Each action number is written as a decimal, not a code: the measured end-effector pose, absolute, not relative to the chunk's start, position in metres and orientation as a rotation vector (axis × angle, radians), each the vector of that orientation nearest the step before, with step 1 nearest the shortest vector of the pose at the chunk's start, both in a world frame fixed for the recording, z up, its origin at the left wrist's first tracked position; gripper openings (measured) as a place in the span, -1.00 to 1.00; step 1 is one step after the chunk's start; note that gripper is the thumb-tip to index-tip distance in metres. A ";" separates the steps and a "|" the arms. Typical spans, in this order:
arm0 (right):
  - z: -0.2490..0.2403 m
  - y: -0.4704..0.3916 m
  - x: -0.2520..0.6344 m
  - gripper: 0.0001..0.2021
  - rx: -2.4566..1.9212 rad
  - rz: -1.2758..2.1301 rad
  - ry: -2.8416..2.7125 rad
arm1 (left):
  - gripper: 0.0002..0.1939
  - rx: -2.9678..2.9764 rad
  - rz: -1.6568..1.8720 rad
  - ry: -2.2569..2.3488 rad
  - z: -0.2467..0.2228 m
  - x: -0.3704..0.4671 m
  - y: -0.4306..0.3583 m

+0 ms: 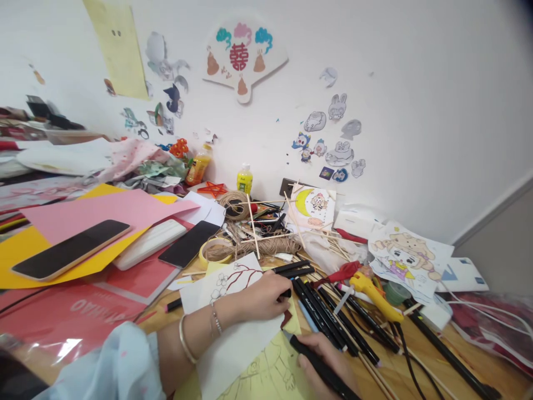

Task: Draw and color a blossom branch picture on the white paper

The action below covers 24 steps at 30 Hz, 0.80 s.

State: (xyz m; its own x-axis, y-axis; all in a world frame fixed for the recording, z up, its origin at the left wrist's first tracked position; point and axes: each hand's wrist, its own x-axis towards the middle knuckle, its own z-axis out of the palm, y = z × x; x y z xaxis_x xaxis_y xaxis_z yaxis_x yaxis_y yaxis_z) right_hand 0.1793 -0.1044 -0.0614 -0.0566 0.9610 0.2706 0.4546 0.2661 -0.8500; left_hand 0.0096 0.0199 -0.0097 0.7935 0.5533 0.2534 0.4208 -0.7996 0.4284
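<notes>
My left hand (268, 297) rests on a white sheet (237, 347), its fingers curled round a small black object, perhaps a marker cap. Plum blossoms and dark red branches are drawn at the sheet's top. Low in the view, my right hand (327, 364) holds a thick black marker (318, 364), its pale tip pointing up and left near a small dark red patch (286, 319) at the sheet's right edge. Under the white sheet lies a yellow sheet (266, 372) with a pencil figure drawn on it.
Black markers (318, 311) and thin sticks lie right of the sheets, with a yellow glue gun (377, 294) beyond. Phones (70, 250) and coloured paper cover the left. Twine (270, 245), yellow tape (214, 253) and two bottles (245, 179) stand or lie behind.
</notes>
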 end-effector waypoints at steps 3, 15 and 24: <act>-0.063 -0.104 0.179 -0.65 -1.326 0.711 -1.655 | -0.92 2.618 0.540 0.727 -0.011 0.009 0.020; -0.064 -0.103 0.177 -0.63 -1.303 0.752 -1.627 | -0.89 2.641 0.574 0.683 -0.018 0.009 0.022; -0.068 -0.103 0.180 -0.65 -1.310 0.779 -1.653 | -0.87 2.645 0.595 0.687 -0.018 0.009 0.022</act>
State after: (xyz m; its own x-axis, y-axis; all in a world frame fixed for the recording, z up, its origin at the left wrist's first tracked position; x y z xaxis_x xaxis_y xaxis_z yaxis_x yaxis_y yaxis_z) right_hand 0.1801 -0.1027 -0.0676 -0.0746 0.9668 0.2443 0.4273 0.2523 -0.8682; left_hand 0.0088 0.0220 -0.0180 0.7950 0.5231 0.3072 0.3793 -0.8238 0.4213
